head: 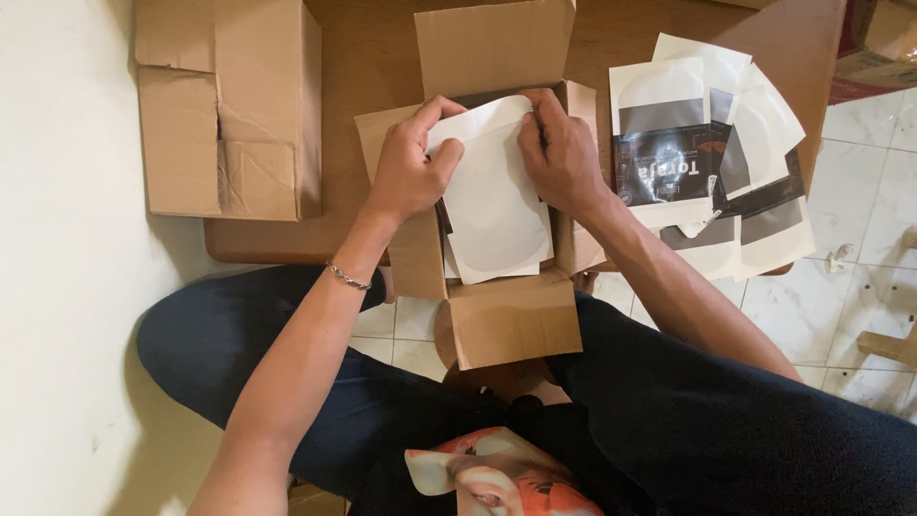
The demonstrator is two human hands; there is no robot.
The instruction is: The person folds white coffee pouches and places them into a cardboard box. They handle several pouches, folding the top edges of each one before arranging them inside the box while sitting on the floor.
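A larger closed brown cardboard box [227,105], creased and dented along its near side, stands at the upper left on a low brown wooden board [373,57], touching a plain off-white wall [67,287]. On the right part of the board lies a loose, overlapping heap of white paper sleeves with round windows and grey bands [712,153]; one dark printed packet [666,164] lies on top of the heap. The heap's lower edge hangs over the board's rim. White marble-patterned floor tiles [860,220] show at the right, with another cardboard carton [874,43] at the upper right corner.
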